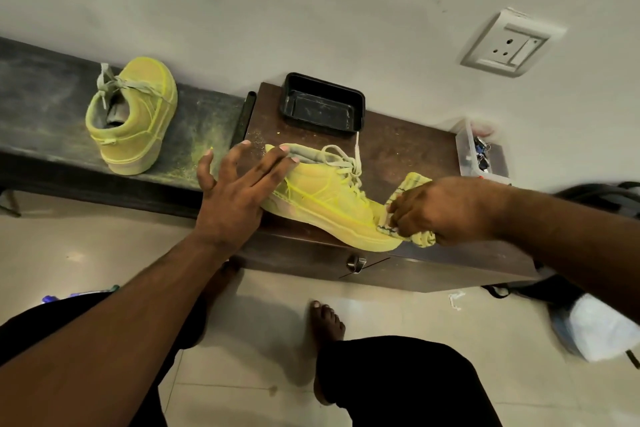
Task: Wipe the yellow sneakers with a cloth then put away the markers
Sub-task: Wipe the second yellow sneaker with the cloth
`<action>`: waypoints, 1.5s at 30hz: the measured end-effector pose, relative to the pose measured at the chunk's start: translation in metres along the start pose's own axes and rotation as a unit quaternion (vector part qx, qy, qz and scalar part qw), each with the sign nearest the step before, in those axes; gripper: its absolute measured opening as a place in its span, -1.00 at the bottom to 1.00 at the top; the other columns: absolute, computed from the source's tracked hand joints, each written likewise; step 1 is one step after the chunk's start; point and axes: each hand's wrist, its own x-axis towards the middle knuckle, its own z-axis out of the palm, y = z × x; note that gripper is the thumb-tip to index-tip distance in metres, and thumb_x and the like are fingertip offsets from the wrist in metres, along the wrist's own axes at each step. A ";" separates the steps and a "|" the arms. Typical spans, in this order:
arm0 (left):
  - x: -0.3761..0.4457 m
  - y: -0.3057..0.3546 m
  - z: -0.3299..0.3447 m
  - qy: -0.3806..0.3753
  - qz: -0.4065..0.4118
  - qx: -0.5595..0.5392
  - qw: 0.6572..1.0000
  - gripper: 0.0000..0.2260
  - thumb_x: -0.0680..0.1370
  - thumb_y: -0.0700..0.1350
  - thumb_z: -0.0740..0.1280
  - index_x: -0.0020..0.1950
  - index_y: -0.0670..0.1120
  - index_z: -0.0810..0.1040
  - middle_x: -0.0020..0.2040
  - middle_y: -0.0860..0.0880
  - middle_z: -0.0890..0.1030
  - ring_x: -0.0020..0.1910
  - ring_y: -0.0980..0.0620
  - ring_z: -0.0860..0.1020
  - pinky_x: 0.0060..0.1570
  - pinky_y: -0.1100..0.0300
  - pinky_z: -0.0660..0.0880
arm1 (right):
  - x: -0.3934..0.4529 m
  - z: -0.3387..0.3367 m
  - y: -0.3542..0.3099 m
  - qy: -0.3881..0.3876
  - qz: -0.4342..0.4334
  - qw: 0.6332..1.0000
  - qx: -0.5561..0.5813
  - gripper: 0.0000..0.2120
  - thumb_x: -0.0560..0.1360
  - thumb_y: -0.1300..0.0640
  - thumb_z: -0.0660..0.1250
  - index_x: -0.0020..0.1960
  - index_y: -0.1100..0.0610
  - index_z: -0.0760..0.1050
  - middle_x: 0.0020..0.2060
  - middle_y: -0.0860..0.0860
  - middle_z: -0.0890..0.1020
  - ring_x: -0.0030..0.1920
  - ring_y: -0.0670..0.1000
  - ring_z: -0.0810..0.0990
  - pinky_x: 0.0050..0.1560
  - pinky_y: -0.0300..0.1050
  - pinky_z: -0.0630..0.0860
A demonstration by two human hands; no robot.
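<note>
A yellow sneaker (329,199) lies on the brown cabinet top (408,152), toe pointing right. My left hand (239,187) rests flat on its heel with straight, spread fingers. My right hand (440,211) grips a yellowish cloth (414,184) bunched against the sneaker's toe. The second yellow sneaker (133,114) stands on the dark bench (38,104) at the left, heel towards me. No markers are clearly visible.
A black rectangular tray (322,104) sits at the back of the cabinet. A clear plastic box (474,152) of small items stands at its right end. A wall socket (512,42) is above. A bag (595,288) lies on the floor at the right; my feet stand below the cabinet.
</note>
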 end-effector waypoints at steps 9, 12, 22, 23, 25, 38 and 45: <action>-0.001 0.000 0.003 -0.010 -0.016 0.010 1.000 -0.19 0.33 -0.34 0.39 0.48 0.15 0.20 0.49 0.13 0.26 0.44 -0.21 0.22 0.28 -0.25 0.07 | 0.071 -0.028 -0.017 0.286 -0.087 0.953 -0.041 -0.63 0.27 0.43 0.41 0.06 0.22 0.62 0.14 0.14 0.63 0.27 0.18 0.52 0.25 0.11 0.49; -0.002 -0.004 0.004 -0.007 -0.023 0.025 0.999 -0.21 0.36 -0.31 0.37 0.48 0.18 0.20 0.48 0.15 0.29 0.43 -0.21 0.23 0.29 -0.24 0.05 | 0.057 0.005 -0.011 0.287 -0.081 0.954 0.000 -0.58 0.23 0.44 0.38 0.08 0.25 0.62 0.14 0.17 0.63 0.24 0.20 0.55 0.20 0.17 0.52; 0.005 0.003 -0.002 -0.068 -0.039 -0.014 0.997 -0.01 0.27 -0.22 0.51 0.52 0.20 0.01 0.54 0.15 0.08 0.47 -0.22 0.12 0.25 -0.31 0.14 | -0.033 0.068 0.009 0.310 0.024 0.947 0.077 -0.50 0.18 0.41 0.55 0.10 0.17 0.64 0.13 0.05 0.65 0.20 0.09 0.59 0.12 0.03 0.57; 0.006 0.004 -0.004 -0.076 -0.036 -0.018 0.996 0.00 0.27 -0.15 0.53 0.53 0.19 0.00 0.55 0.14 0.07 0.47 -0.22 0.11 0.25 -0.32 0.14 | -0.029 0.063 0.007 0.334 0.030 0.938 0.084 -0.52 0.21 0.42 0.51 0.11 0.19 0.64 0.13 0.07 0.65 0.22 0.10 0.58 0.15 0.03 0.55; 0.009 0.006 -0.007 -0.091 -0.029 -0.019 0.995 0.00 0.25 0.01 0.56 0.53 0.18 0.01 0.55 0.12 0.08 0.48 -0.21 0.12 0.25 -0.33 0.13 | -0.013 0.052 -0.003 0.380 0.039 0.920 0.090 -0.59 0.30 0.38 0.36 0.13 0.21 0.63 0.15 0.10 0.64 0.23 0.11 0.57 0.18 -0.01 0.52; 0.010 0.003 -0.009 -0.117 -0.035 0.013 0.992 0.05 0.20 0.08 0.60 0.51 0.23 0.01 0.56 0.16 0.03 0.51 -0.20 0.04 0.29 -0.37 0.04 | -0.028 0.124 -0.011 0.321 0.174 0.915 0.174 -0.31 0.03 0.50 0.51 0.11 0.07 0.64 0.12 0.03 0.65 0.12 0.02 0.63 0.06 -0.02 0.58; 0.010 0.008 -0.011 -0.156 -0.038 0.002 0.987 0.07 0.28 0.33 0.43 0.52 0.21 -0.26 0.55 0.16 -0.23 0.54 -0.17 -0.15 0.32 -0.41 -0.09 | 0.007 0.106 -0.043 0.395 0.164 0.867 0.256 -0.44 0.24 0.46 0.41 0.20 0.14 0.59 0.22 0.01 0.60 0.28 -0.05 0.50 0.27 -0.10 0.45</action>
